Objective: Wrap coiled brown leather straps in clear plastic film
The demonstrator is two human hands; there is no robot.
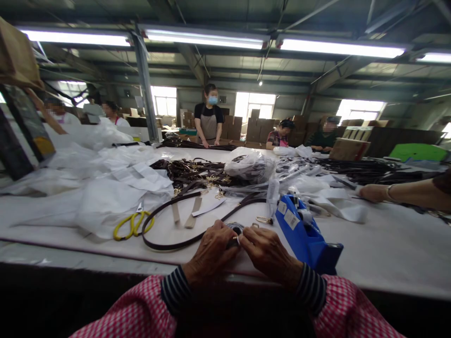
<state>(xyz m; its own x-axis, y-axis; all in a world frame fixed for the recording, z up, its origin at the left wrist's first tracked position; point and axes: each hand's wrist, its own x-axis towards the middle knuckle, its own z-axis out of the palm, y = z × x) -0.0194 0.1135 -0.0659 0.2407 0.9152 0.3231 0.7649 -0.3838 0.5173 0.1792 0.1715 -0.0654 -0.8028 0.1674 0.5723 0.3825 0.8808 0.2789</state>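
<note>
My left hand (214, 246) is closed around a coiled part of a dark leather strap (168, 247), whose long loop curves out over the table to the left. Against it, my right hand (269, 253) pinches with thumb and fingers. Something small and pale shows between the fingertips, too little to name. A blue tape dispenser (299, 234) stands right of my right hand. Just beyond my hands lies a gold metal clasp (264, 219). Yellow-handled scissors (132, 226) rest to the left, partly under the strap loop.
A heap of dark straps with gold hardware (197, 171) lies mid-table beside clear plastic bags (252, 166). White sheeting (105, 197) covers the left. Two grey-brown strips (193, 213) lie ahead. Another person's arm (405, 192) reaches in from the right; several people work across the table.
</note>
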